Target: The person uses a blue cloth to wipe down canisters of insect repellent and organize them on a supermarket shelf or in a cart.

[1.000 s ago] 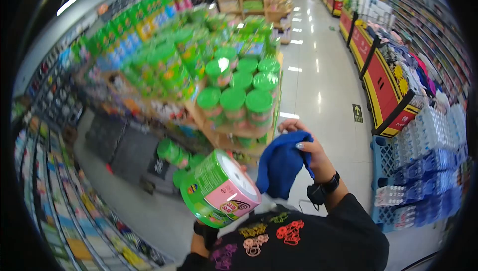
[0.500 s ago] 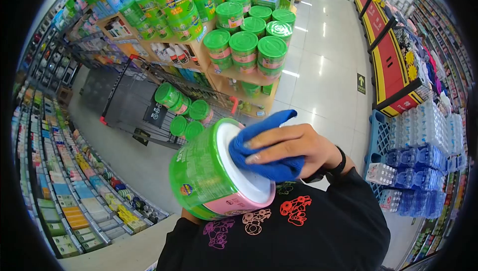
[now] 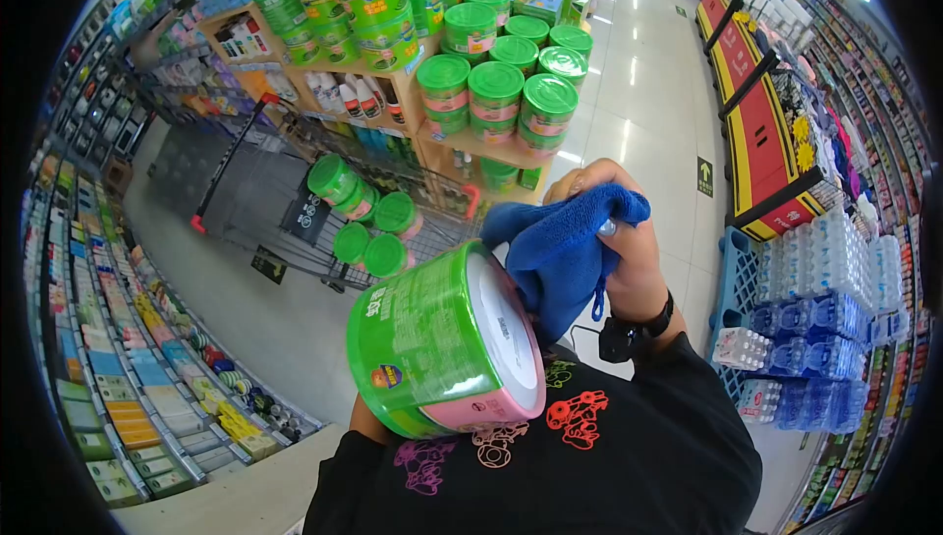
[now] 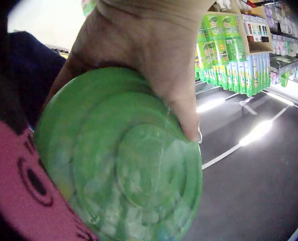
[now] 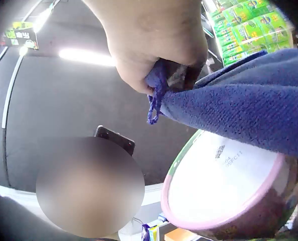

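Note:
A green and pink plastic-wrapped tub point(image 3: 422, 338) lies tilted on its side before my chest, its white base point(image 3: 506, 329) facing right. My left hand point(image 4: 144, 42) grips it round the edge of the ridged green lid point(image 4: 114, 165), as the left wrist view shows; the head view hides that hand behind the tub. With my right hand point(image 3: 634, 255) I hold a bunched blue cloth point(image 3: 555, 260), thumb on top. The cloth hangs beside the white base and overlaps its upper edge in the head view. Small dark print point(image 5: 226, 158) shows on the base.
A shopping cart point(image 3: 228, 196) stands ahead on the left, with several green-lidded tubs point(image 3: 395, 213) in it. Beyond it, a wooden display point(image 3: 432, 157) carries stacked tubs. Clear bottle packs point(image 3: 820, 260) sit on a blue pallet point(image 3: 729, 324) at right. Shelves line the left.
The right hand brought the cloth onto the tub's white base, fingers spread over it, then drew it back up and off to the right. The left hand keeps the tub tilted.

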{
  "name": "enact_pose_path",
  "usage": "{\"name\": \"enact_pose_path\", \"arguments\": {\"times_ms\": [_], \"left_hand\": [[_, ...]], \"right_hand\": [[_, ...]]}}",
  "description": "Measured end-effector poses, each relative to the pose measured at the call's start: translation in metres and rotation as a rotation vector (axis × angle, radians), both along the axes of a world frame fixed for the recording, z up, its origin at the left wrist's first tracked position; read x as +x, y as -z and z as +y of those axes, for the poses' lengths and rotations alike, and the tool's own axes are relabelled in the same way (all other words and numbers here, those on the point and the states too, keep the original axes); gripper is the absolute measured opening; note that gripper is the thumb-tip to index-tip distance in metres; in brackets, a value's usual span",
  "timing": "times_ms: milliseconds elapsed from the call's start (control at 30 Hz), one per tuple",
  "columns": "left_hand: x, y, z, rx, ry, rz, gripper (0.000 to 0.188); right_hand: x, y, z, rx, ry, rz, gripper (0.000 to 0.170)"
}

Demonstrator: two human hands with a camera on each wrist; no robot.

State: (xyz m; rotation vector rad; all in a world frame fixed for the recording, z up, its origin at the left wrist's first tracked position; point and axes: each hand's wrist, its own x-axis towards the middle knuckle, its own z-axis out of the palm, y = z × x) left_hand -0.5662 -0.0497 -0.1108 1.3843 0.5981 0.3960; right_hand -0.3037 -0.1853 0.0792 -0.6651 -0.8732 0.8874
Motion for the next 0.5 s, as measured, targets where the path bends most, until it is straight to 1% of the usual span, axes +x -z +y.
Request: {"name": "enact_pose_path", "arguments": {"times_ms": [67,167,267,367,400,500], "left_hand": [[-0.011,0.002,0.000,0.009,-0.005,0.013,0.068],[-0.020,0.004,0.000,0.022,-0.006,0.023,0.068],[-0.026,0.006,-0.001,0.032,0.001,0.024,0.068],[-0.028,0.008,0.000,0.046,0.015,0.020,0.068],[-0.029,0.008,-0.001,0.051,0.026,0.021,0.068],[-0.025,0.008,0.001,0.078,0.072,0.019,0.069]], "right_hand": [[-0.013,-0.005,0.008,0.051,-0.011,-0.037,0.025],[-0.022,-0.012,0.019,0.268,-0.130,-0.544,0.027],[-0.023,-0.006,0.018,0.302,-0.264,-0.549,0.029],[-0.026,0.000,0.015,0.257,-0.291,-0.562,0.029],[-0.024,0.004,0.016,0.268,-0.277,-0.583,0.034],[-0.040,0.003,0.010,0.174,-0.345,0.033,0.039]]}}
